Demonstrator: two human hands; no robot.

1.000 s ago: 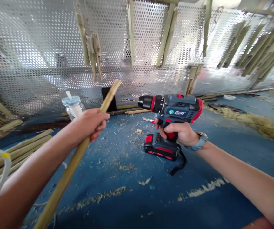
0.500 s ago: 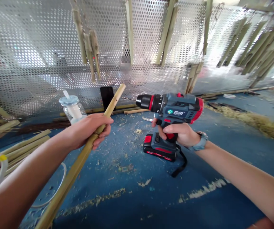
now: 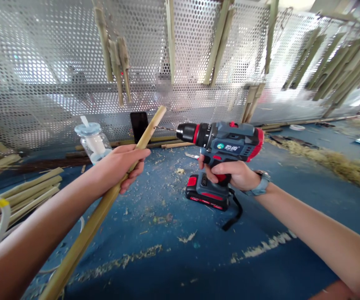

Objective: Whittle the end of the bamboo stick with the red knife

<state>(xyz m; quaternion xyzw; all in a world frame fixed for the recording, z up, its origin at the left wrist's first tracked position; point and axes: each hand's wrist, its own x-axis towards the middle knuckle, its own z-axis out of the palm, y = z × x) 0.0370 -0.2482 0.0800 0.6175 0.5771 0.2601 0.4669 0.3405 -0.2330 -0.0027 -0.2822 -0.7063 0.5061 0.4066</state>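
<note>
My left hand (image 3: 126,166) is wrapped round a long bamboo pole (image 3: 98,212), which slants from the lower left up toward the middle. A small dark hole shows near the pole's upper end. In my right hand (image 3: 230,173) is a grey and red cordless drill (image 3: 226,141), gripped by its handle and pointing left. Its thin drill bit (image 3: 165,128) reaches to the pole's side by the hole; whether the tip is inside I cannot tell. A black strap hangs from the drill's battery (image 3: 207,193).
Behind stands a perforated metal wall (image 3: 142,50) with bamboo strips hanging on it. A glass jar (image 3: 94,141), a black phone (image 3: 139,126) and a utility knife (image 3: 192,156) are on the blue table (image 3: 142,275). Bamboo strips (image 3: 32,196) lie left, shavings (image 3: 323,156) right.
The drill has moved slightly left, and its bit now meets the pole near the hole. My left hand still grips the pole, which has turned a little.
</note>
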